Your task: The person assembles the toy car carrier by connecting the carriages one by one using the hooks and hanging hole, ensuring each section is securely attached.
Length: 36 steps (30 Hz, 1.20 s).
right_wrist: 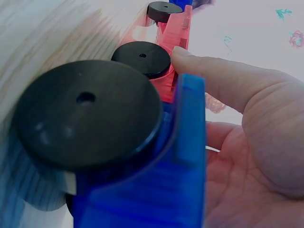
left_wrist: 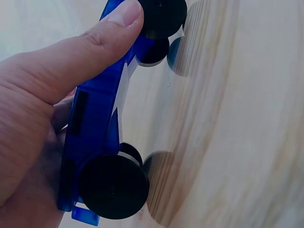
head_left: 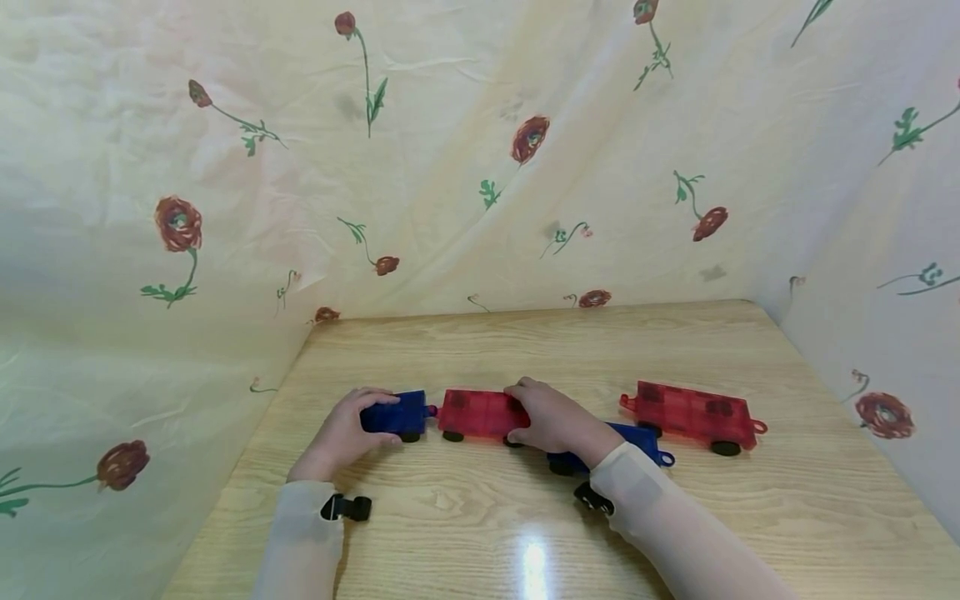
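Observation:
My left hand [head_left: 341, 435] grips the rear of a see-through blue toy train car [head_left: 408, 410], thumb along its near side. In the left wrist view the blue car's black wheels [left_wrist: 114, 186] show, with the thumb on its side. A see-through red train car [head_left: 476, 412] stands to its right, and the two couplings meet or overlap between them. My right hand [head_left: 553, 419] holds this red car's right end between thumb and fingers. Beneath the right wrist stands a second blue car [head_left: 637, 435], partly hidden; it looms large [right_wrist: 190, 137] in the right wrist view.
Another red car [head_left: 693, 414] with a loop at its right end stands at the right, just behind the second blue car. Pale wood table [head_left: 450, 533] lies under everything. Flowered cloth [head_left: 450, 167] hangs behind and at both sides. Black straps [head_left: 348, 507] sit at the wrists.

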### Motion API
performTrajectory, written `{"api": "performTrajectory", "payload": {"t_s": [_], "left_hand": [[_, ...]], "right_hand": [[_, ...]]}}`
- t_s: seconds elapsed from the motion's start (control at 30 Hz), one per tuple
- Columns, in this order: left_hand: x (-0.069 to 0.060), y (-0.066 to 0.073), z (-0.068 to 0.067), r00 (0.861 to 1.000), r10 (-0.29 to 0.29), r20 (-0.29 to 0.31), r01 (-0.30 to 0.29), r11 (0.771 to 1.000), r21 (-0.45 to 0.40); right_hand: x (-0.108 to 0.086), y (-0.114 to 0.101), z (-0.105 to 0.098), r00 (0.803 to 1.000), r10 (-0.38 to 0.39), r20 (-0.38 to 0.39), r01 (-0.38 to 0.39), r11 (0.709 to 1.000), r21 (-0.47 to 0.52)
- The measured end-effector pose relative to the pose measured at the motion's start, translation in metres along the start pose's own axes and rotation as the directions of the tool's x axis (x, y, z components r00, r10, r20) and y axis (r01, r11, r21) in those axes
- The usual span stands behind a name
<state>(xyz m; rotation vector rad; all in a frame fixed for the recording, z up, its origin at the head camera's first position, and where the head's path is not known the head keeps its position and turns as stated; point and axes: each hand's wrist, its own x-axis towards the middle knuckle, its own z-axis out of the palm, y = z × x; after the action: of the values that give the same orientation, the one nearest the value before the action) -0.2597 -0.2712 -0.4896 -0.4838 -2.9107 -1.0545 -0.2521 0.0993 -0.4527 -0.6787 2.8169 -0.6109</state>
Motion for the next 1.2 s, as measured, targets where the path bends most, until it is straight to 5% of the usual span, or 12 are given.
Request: {"api": "performTrajectory", "payload": {"t_s": [0.47,0.83,1.2], "left_hand": [[-0.007,-0.001,-0.009,0.998,-0.052,0.019,0.052,0.999,-0.002],[-0.009,-0.006,-0.015,0.995,-0.098,0.031,0.098,0.995,-0.017],[-0.011,-0.010,-0.019,0.996,-0.089,0.029,0.089,0.996,-0.003]], "right_hand": [[-0.014,0.008,-0.008,0.996,-0.061,-0.068,0.063,0.998,0.014],[-0.041,0.038,-0.019,0.977,-0.115,-0.179,0.111,0.993,-0.033],[-0.069,0.069,-0.024,0.978,-0.130,-0.162,0.125,0.991,-0.040]]}}
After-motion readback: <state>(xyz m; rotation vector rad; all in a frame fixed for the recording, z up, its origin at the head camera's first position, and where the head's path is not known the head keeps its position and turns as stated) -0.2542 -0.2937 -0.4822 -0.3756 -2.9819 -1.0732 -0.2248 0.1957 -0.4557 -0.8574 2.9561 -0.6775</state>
